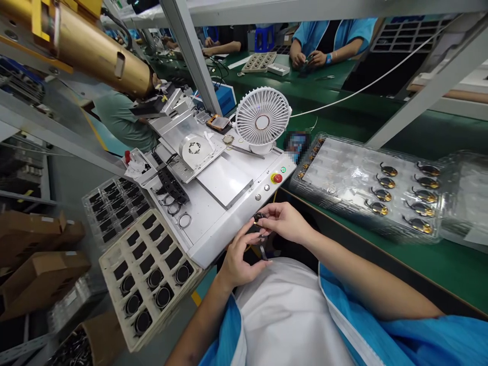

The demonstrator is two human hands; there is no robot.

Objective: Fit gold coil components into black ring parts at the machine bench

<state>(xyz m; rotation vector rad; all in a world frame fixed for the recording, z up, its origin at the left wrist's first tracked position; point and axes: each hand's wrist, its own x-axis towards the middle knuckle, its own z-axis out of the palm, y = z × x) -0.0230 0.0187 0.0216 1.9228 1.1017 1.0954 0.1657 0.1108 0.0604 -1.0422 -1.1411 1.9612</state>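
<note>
A small dark round part (260, 217) is held in front of my chest, just off the front edge of the white machine. My right hand (284, 222) pinches it between thumb and fingertips. From the lower left, my left hand (240, 255) has its fingers curled up against the same part, its thumb lower down. A thin greyish strip (263, 250) shows below, close to the left thumb; what it belongs to is unclear. Fingers cover much of the part, so its exact kind cannot be made out.
The white machine (213, 231) has a red button (277, 178) and a fan (262, 119). Left stands a beige tray (114, 260) with round pieces. A clear plastic tray (343, 165) on the right holds dark round parts with tails. A gold cylinder (102, 56) hangs upper left. A co-worker's hands (310, 60) show behind.
</note>
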